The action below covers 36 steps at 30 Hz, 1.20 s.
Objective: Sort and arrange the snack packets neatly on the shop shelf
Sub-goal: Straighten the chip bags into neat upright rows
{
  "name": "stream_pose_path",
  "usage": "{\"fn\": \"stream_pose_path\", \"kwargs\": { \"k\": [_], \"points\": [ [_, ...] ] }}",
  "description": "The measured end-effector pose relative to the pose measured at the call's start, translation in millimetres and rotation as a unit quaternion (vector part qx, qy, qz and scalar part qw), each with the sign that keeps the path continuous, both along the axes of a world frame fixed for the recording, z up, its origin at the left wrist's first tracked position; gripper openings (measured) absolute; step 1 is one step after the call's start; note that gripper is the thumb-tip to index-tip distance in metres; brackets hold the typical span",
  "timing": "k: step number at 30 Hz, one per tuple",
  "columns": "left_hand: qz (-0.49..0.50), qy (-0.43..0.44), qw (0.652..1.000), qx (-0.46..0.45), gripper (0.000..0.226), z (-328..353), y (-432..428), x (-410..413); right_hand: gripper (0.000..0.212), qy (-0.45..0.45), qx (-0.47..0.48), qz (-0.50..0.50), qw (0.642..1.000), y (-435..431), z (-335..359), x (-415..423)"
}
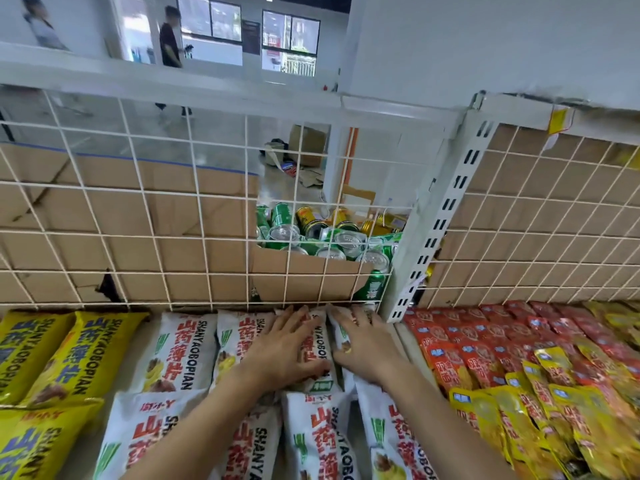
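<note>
White snack packets (180, 355) with red lettering lie in rows across the middle of the shelf. My left hand (284, 344) lies flat with fingers straight on a white packet (320, 344) in the back row. My right hand (363, 344) rests flat on the neighbouring back-row white packet (341, 336), fingers stretched toward the wire mesh. More white packets (311, 434) lie in the front row under my forearms. Yellow packets (83, 355) fill the shelf's left side.
A white wire mesh (138, 216) backs the shelf, with cardboard and a box of green cans (332, 240) behind it. A slotted white upright (436, 230) divides this bay from the right bay, piled with small red and yellow sachets (519, 362). Two people stand far off.
</note>
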<state>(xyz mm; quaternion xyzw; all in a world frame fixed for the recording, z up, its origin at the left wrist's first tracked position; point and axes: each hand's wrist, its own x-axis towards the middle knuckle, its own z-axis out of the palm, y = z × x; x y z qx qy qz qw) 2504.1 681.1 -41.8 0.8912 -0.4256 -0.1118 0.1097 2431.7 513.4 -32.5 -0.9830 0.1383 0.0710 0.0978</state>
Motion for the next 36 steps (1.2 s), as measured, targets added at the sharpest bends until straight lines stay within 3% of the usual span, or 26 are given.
{"fn": "stream_pose_path", "kwargs": {
  "k": [6, 13, 18, 22, 28, 33, 36],
  "points": [
    [0.001, 0.005, 1.0, 0.008, 0.077, 9.7, 3.1, -4.3, 0.063, -0.004, 0.041, -0.016, 0.999, -0.8, 8.6, -4.3],
    [0.074, 0.013, 0.992, -0.102, 0.103, 19.2, 51.3, -8.5, 0.056, -0.103, -0.014, -0.044, 0.994, 13.7, 33.4, -31.2],
    [0.156, -0.013, 0.981, -0.112, 0.108, 15.9, 103.8, -20.7, 0.049, -0.115, 0.042, 0.004, 0.993, 52.7, 33.1, -40.4],
    [0.215, -0.029, 0.968, -0.123, 0.097, 11.2, 144.8, -38.4, 0.046, -0.127, 0.063, 0.098, 0.985, 100.3, 28.5, -31.6],
    [0.207, -0.049, 0.971, -0.105, 0.088, -0.6, 191.0, -75.2, 0.034, -0.126, 0.098, 0.236, 0.958, 163.4, 28.4, -15.1],
    [0.219, -0.067, 0.973, -0.039, 0.083, -12.8, 201.2, -103.0, 0.032, -0.091, 0.076, 0.256, 0.959, 196.1, 29.9, -0.6],
    [0.229, -0.048, 0.97, -0.066, 0.087, -18.3, 202.1, -112.5, 0.033, -0.055, 0.073, 0.212, 0.973, 205.2, 29.6, 10.7]
  ]
}}
